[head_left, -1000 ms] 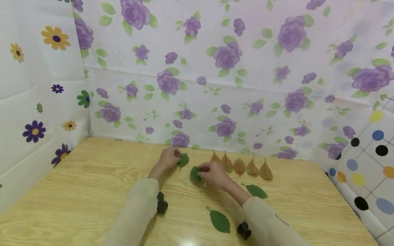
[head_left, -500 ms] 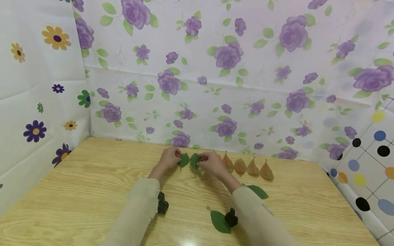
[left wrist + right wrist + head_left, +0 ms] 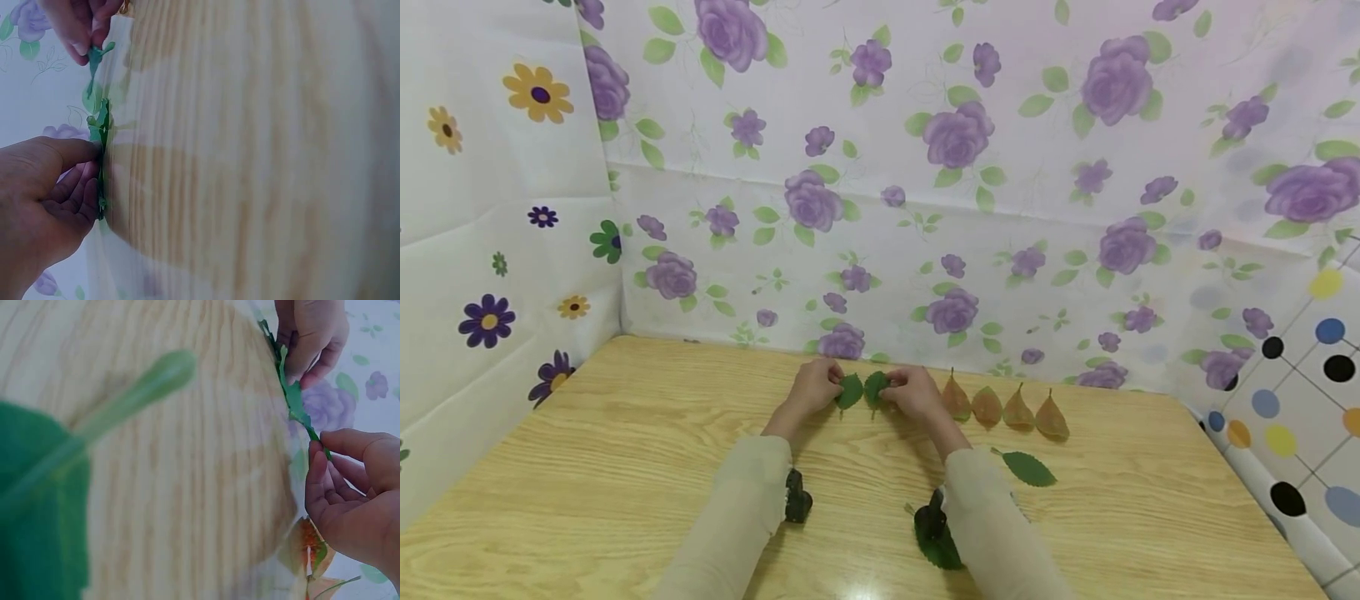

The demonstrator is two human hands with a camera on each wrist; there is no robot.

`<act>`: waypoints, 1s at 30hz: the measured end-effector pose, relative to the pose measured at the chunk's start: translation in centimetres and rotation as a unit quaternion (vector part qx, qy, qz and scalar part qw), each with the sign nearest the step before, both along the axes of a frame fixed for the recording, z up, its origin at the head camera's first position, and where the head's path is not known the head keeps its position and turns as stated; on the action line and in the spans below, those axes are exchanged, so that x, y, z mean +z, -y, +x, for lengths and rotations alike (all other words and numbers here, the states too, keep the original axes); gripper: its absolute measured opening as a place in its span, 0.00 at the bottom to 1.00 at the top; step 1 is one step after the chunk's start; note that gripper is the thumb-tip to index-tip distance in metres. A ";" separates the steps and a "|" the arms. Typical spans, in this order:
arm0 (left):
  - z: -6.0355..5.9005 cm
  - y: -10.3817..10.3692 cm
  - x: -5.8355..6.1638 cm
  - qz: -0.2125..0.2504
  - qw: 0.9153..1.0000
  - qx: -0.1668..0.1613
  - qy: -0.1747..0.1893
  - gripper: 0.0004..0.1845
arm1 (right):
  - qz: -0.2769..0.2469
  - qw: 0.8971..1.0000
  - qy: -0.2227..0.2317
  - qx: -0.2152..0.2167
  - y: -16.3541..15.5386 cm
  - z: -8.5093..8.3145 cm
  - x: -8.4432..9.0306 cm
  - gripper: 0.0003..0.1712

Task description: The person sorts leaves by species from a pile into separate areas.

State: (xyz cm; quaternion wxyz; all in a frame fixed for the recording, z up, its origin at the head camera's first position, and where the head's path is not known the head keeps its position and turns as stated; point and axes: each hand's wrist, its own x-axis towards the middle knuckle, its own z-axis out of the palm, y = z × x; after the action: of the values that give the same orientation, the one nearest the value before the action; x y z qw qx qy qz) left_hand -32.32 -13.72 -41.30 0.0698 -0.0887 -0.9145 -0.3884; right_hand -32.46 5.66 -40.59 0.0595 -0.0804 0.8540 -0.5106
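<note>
In the head view two small green leaves with toothed edges stand side by side near the back of the table. My left hand pinches the left leaf at its outer edge. The right leaf is between the thumb and fingers of my right hand. Both short stems point toward me. Seen edge-on in the left wrist view, the left leaf lies close along the tabletop, thumb on its edge. The right wrist view shows the right hand's thumb and fingertips meeting at its leaf's end.
Right of the hands runs a row of brownish-orange leaves, partly hidden by the right hand. A larger green leaf lies in front of them. Another green leaf is partly covered by the right wrist's black camera. Floral cloth backs the table.
My right hand has carried its green leaf up and left, from lower on the table to beside the left leaf. The left hand has stayed in place, holding its leaf.
</note>
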 end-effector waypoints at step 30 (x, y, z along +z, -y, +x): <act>0.1 -0.3 0.3 -0.038 0.999 -0.005 -0.024 0.06 | 0.085 0.996 -0.031 -0.006 0.4 0.2 -0.6 0.22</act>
State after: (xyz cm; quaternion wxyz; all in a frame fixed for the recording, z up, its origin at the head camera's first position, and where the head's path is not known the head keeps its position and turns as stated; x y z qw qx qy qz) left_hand -32.20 -13.46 -40.99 0.0868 -0.1051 -0.9263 -0.3513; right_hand -32.30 5.24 -41.23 0.0369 -0.0856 0.8964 -0.4334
